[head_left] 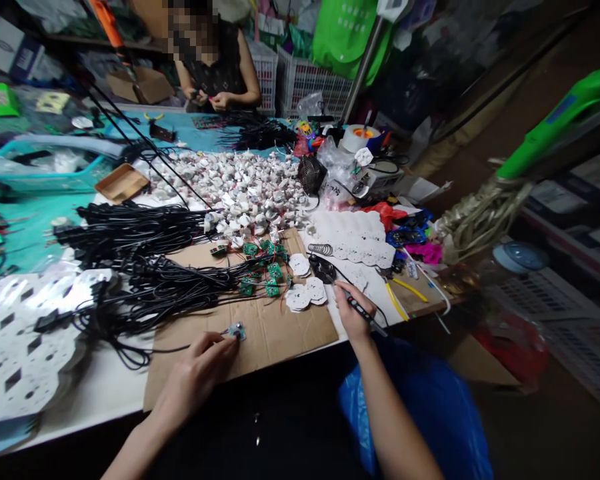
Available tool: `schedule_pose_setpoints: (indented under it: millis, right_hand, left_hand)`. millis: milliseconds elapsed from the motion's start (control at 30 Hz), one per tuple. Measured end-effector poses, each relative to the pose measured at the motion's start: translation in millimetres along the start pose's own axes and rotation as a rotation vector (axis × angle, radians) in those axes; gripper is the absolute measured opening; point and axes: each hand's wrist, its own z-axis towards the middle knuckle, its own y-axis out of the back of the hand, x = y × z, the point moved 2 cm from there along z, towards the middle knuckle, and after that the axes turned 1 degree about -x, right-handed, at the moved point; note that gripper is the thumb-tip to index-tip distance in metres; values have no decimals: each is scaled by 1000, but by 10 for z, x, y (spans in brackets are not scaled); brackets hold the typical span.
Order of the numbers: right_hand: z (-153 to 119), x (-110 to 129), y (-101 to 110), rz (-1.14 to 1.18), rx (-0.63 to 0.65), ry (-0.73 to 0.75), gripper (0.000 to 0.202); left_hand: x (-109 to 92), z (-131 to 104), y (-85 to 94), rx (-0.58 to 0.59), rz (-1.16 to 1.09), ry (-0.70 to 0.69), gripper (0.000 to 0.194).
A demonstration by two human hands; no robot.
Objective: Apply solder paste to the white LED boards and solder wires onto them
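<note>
My left hand (200,367) is pinched at the near edge of the cardboard sheet (260,327). Its fingertips are closed on a small circuit board (237,331), and a black cable (173,349) runs from that hand leftward. In my right hand (353,313) is a soldering iron (361,308), gripped like a pen. The iron's front end points at a small black holder (323,268) beside a metal coil (321,249); whether they touch I cannot tell. Green circuit boards (273,271) wired to black cables lie beyond my left hand. White scalloped plates (306,293) sit between the hands.
Bundled black power cords (145,233) and a heap of white parts (235,187) cover the middle. White perforated sheets (25,347) are stacked at left. Yellow-handled pliers (397,300) lie right. A co-worker (220,67) sits across the table; a blue bag (430,400) hangs below the right edge.
</note>
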Motion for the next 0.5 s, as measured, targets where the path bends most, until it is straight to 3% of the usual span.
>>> schedule_pose_setpoints:
  millis: [200,500]
  right_hand:
    - [-11,11,-8,3,0,-12,25]
    - [-7,-25,-38,22,23,-40,27]
  left_hand:
    - [22,32,-113,34,-11,-53,26]
    - [-112,185,-177,-47,-42,-95,17]
